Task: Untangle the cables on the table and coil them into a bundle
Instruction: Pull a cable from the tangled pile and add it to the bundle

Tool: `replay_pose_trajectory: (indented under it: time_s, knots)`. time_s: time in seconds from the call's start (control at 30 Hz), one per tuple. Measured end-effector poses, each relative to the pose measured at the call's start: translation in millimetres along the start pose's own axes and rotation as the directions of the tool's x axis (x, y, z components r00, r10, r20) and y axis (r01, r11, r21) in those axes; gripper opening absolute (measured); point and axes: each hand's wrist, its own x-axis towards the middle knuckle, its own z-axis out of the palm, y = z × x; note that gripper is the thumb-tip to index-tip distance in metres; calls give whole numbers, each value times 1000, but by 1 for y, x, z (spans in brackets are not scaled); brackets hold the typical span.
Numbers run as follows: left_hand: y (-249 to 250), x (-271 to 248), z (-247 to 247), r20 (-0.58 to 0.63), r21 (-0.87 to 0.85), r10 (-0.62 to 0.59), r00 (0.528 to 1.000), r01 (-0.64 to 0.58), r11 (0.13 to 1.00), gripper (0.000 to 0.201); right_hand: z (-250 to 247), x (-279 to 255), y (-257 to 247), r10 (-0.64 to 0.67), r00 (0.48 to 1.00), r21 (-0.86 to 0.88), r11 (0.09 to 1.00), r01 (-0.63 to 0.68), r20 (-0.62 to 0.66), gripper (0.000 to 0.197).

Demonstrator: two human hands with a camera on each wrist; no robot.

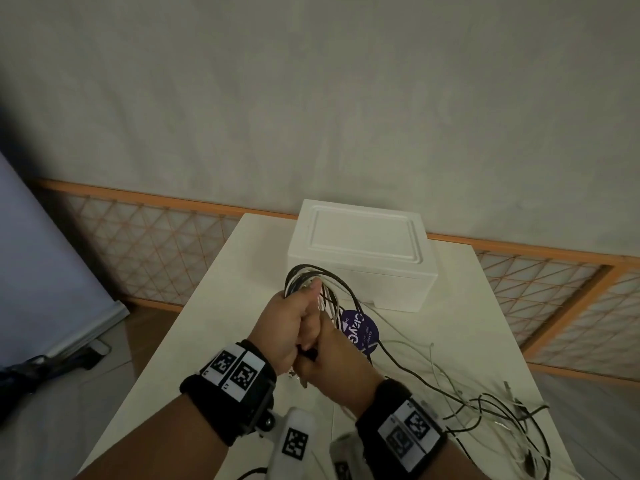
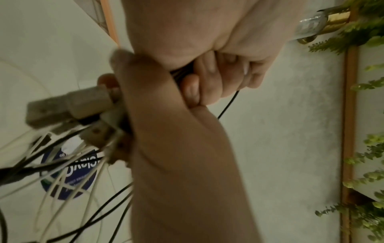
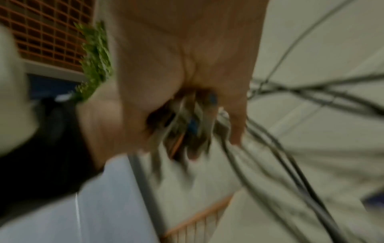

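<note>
I see left hand [image 2: 207, 49] at 12 o'clock curled round cable bundle [image 2: 20, 170], right hand [image 2: 166, 128] gripping too; connectors [image 2: 68, 105] at 9, blue sticker [image 2: 81, 178] at 8.

- White foam box [image 1: 360, 251], lid on, at the centre of the frame, on a pale table [image 1: 214, 323].
- Round purple label [image 1: 362, 336] just below the box.
- Orange lattice fence [image 1: 138, 244] under a grey wall [image 1: 311, 98].
- Green foliage [image 2: 365, 32], right edge of the left wrist view.

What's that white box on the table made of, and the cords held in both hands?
White box: probably polystyrene foam; matte, with soft moulded edges and a recessed lid panel. Cable bundle: black and white strands, seemingly plastic-sheathed; smooth and bending freely.
</note>
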Motion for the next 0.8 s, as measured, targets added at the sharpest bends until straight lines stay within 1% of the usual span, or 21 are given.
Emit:
replay_pose_trajectory:
  time_s: [0.03,0.07,0.1,0.13,0.17,0.2,0.23,0.27,0.3,0.33,0.37,0.4,0.43,0.47,0.53,0.57,0.6,0.63,0.67,0.7,0.8]
  knots:
    - [1,2,-2,-20,-27,-17,1000,16,1000,59,-11,1,1,-31,995,-33,999,34,99,46]
    - [1,4,-6,-37,-51,-31,999,29,998,58,-26,2,1,-72,982,-104,990,91,174,50]
    - [3,6,-10,-50,-65,-44,998,41,997,57,-41,3,0,-113,976,-169,975,145,186,51]
    - [5,6,-13,-55,-71,-55,997,51,996,56,-58,2,-3,-146,983,-201,965,166,114,48]
    - [6,6,-15,-45,-80,-60,997,56,995,54,-72,3,-7,-175,984,-213,963,162,-42,44]
    - [6,4,-15,-18,-99,-68,998,66,993,53,-82,6,-8,-232,949,-244,953,178,-213,44]
    - [6,2,-14,28,-115,-78,997,81,990,53,-86,11,-11,-287,904,-283,939,198,-317,49]
    - [5,-1,-11,98,-126,-81,992,93,988,52,-86,17,-13,-321,886,-314,925,217,-336,57]
    - [3,-4,-7,186,-137,-72,980,98,986,50,-83,24,-13,-337,892,-323,916,237,-302,65]
    - [2,-7,-3,272,-143,-55,961,97,985,49,-77,29,-12,-334,909,-298,919,257,-249,68]
    - [2,-10,0,342,-138,-39,939,91,986,52,-72,34,-12,-326,923,-228,933,279,-203,64]
    - [2,-13,2,391,-124,-26,920,80,989,54,-68,37,-14,-299,936,-110,953,282,-186,56]
    - [3,-13,2,425,-111,-21,905,75,991,55,-65,40,-13,-247,954,41,965,258,-172,46]
    - [4,-13,0,446,-104,-18,895,72,992,54,-62,41,-17,-212,964,145,961,236,-161,36]
    - [8,-13,-2,461,-95,-3,887,52,994,51,-57,44,-25,-110,986,293,946,142,-124,14]
    - [10,-14,-4,465,-96,19,885,30,995,49,-55,44,-30,-23,995,419,906,61,-94,7]
    - [11,-13,-5,465,-105,45,884,4,994,46,-51,42,-34,42,998,520,854,-15,-40,5]
    - [12,-13,-7,454,-119,63,889,-10,993,43,-47,42,-36,71,997,573,818,-52,-11,6]
    - [12,-13,-9,440,-120,71,895,-19,993,37,-42,42,-35,80,997,593,803,-58,-12,6]
    - [13,-14,-10,430,-107,70,900,-26,994,31,-37,42,-35,83,996,637,767,-71,11,4]
    - [13,-16,-7,394,0,42,918,-46,999,35,-32,42,-30,141,985,783,599,-168,104,14]
